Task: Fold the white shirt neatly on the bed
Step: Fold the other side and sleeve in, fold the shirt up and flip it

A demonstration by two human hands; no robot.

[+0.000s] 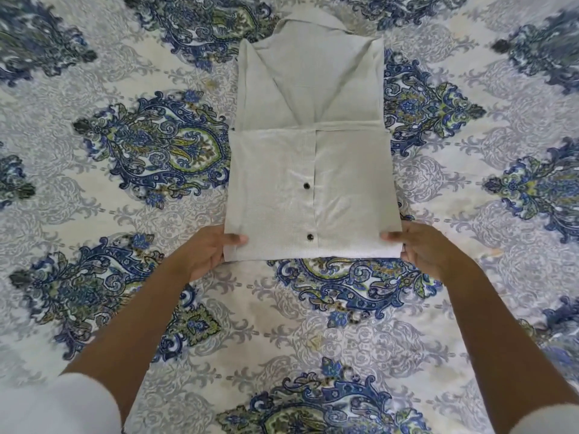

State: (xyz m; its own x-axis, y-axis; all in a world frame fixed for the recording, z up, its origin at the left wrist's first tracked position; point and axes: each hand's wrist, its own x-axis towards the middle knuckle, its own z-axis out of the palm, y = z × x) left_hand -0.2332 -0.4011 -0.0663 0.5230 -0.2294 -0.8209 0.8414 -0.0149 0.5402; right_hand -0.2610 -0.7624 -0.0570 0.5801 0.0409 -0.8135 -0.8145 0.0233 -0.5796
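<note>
The white shirt lies lengthwise on the bed, collar at the far end, sleeves and sides folded in so it forms a narrow rectangle. Its near part is doubled over the middle, showing the button strip with two dark buttons. My left hand grips the near left corner of that folded part, thumb on top and fingers beneath. My right hand grips the near right corner the same way. The near folded edge sits slightly raised off the bedspread.
The bedspread is white with large blue and green paisley medallions and covers the whole view. White sleeves show on both my upper arms at the bottom corners.
</note>
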